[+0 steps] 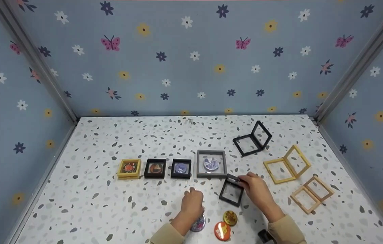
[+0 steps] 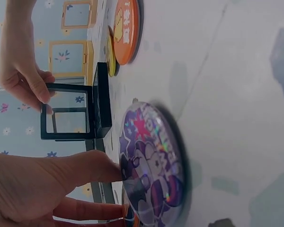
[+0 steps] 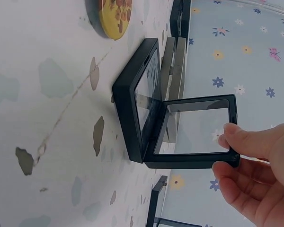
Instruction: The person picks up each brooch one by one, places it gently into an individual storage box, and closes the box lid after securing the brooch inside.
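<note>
My right hand [image 1: 258,192] pinches the raised lid of a small black display frame [image 3: 137,97] between thumb and fingers. The clear-windowed base of this hinged frame rests on the table, its lid upright. My left hand [image 1: 192,203] is low over the table, fingers bent down around the edge of a round badge [image 2: 129,215] with orange and dark blue colours. Most of that badge is hidden behind a shiny purple cartoon badge [image 2: 154,165], which lies close beside the left thumb. An orange badge [image 1: 222,231] and a yellow badge [image 1: 230,218] lie between the hands.
A row holds a yellow frame [image 1: 129,168], a dark frame [image 1: 155,168], a black frame [image 1: 181,168] and a larger grey frame [image 1: 226,163], each with a badge. At right stand opened black [image 1: 245,145], yellow [image 1: 279,170] and wooden [image 1: 306,200] frames. Patterned walls surround the table.
</note>
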A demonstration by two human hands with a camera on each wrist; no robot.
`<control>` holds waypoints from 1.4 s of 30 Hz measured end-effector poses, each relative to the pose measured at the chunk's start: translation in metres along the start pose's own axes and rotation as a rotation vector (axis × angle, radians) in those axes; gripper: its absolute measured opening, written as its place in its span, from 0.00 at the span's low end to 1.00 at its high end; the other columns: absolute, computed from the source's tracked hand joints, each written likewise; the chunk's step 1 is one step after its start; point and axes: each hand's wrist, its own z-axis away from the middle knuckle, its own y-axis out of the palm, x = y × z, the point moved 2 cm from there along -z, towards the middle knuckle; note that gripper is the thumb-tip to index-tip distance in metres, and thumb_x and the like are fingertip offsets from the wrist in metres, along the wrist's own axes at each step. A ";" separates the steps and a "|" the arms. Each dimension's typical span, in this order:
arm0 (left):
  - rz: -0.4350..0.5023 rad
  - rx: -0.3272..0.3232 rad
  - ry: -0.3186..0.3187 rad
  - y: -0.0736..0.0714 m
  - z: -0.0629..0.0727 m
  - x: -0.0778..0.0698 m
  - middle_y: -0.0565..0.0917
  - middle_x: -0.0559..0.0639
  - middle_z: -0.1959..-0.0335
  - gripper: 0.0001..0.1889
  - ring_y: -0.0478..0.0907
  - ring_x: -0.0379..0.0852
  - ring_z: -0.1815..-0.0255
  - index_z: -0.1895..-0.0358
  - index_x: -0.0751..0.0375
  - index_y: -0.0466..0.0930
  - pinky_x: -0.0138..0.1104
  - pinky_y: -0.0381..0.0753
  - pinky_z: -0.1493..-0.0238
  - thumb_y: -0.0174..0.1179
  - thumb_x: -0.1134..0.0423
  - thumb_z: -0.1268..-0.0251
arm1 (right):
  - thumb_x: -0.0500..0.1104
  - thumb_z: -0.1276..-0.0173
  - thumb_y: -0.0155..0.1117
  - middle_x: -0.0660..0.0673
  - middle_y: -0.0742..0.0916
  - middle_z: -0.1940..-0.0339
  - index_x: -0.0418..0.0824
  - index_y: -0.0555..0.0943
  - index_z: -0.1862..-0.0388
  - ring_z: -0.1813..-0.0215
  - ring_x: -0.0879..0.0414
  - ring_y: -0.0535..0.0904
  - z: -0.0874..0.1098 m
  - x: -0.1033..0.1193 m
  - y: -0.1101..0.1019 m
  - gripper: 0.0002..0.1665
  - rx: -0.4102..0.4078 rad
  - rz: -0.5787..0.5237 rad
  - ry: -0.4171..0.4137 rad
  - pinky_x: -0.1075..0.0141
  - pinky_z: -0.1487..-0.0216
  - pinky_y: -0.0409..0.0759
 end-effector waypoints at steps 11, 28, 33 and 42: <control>0.031 0.002 0.006 -0.001 -0.003 -0.007 0.73 0.60 0.73 0.11 0.72 0.54 0.72 0.82 0.68 0.76 0.39 0.75 0.77 0.68 0.71 0.75 | 0.34 0.46 0.64 0.50 0.78 0.75 0.36 0.82 0.65 0.72 0.57 0.75 -0.001 0.000 0.000 0.08 -0.007 0.002 -0.005 0.64 0.69 0.75; 0.045 -0.104 0.186 0.007 -0.020 -0.048 0.69 0.56 0.70 0.16 0.69 0.52 0.67 0.71 0.70 0.76 0.35 0.75 0.65 0.64 0.69 0.72 | 0.34 0.47 0.65 0.51 0.77 0.75 0.37 0.82 0.66 0.72 0.56 0.75 0.000 0.000 0.000 0.08 -0.020 0.023 -0.012 0.64 0.70 0.75; 0.050 -0.091 0.227 0.014 -0.026 -0.057 0.70 0.55 0.67 0.16 0.68 0.49 0.66 0.69 0.68 0.76 0.32 0.74 0.65 0.63 0.69 0.69 | 0.34 0.47 0.65 0.50 0.77 0.75 0.37 0.82 0.66 0.72 0.56 0.76 0.000 0.000 0.000 0.08 -0.021 0.025 -0.015 0.63 0.70 0.75; 0.056 -0.062 0.322 0.026 -0.034 -0.064 0.72 0.56 0.58 0.17 0.69 0.49 0.56 0.60 0.67 0.76 0.31 0.73 0.56 0.63 0.67 0.59 | 0.35 0.46 0.64 0.49 0.78 0.74 0.37 0.82 0.65 0.72 0.54 0.76 -0.001 -0.001 0.000 0.08 -0.016 0.030 -0.016 0.62 0.70 0.75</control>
